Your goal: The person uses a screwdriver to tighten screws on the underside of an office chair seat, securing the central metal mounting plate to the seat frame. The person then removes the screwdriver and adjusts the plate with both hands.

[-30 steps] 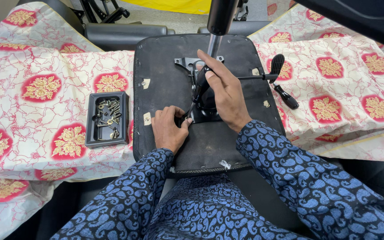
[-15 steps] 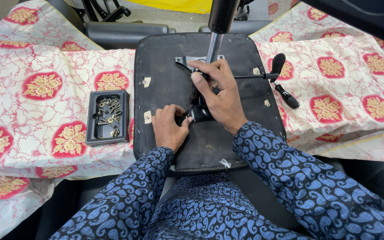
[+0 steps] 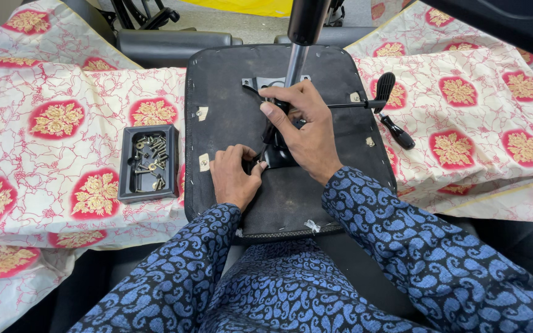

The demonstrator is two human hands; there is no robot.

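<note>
1. Black metal mechanism plate lying on the middle of the upturned seat base, mostly covered by both hands.
2. Right hand laid over the plate from above, fingers curled and gripping its far part; thumb stretched toward the left, knuckles up.
3. Left hand just below and to the left of the right hand, fingers bent and pinching at the near edge of the plate; what sits between the fingertips too small to tell.
4. Grey metal column rising from the plate just beyond the right hand, ending in a thick black cylinder at the top edge of the view.
5. Thin rod with black paddle handle sticking out to the right of the right hand; second black lever a little lower on the same side, resting on the cloth.
6. Small metal brackets on the seat base: one up and left of the left hand, one just beside the left hand.
7. Black tray well to the left of the left hand, holding a heap of screws and small fittings.
8. White cloth with red and gold flower medallions spread under the tray and on both sides of the seat base.
9. Blue paisley sleeves covering both forearms, near the bottom of the view.
</note>
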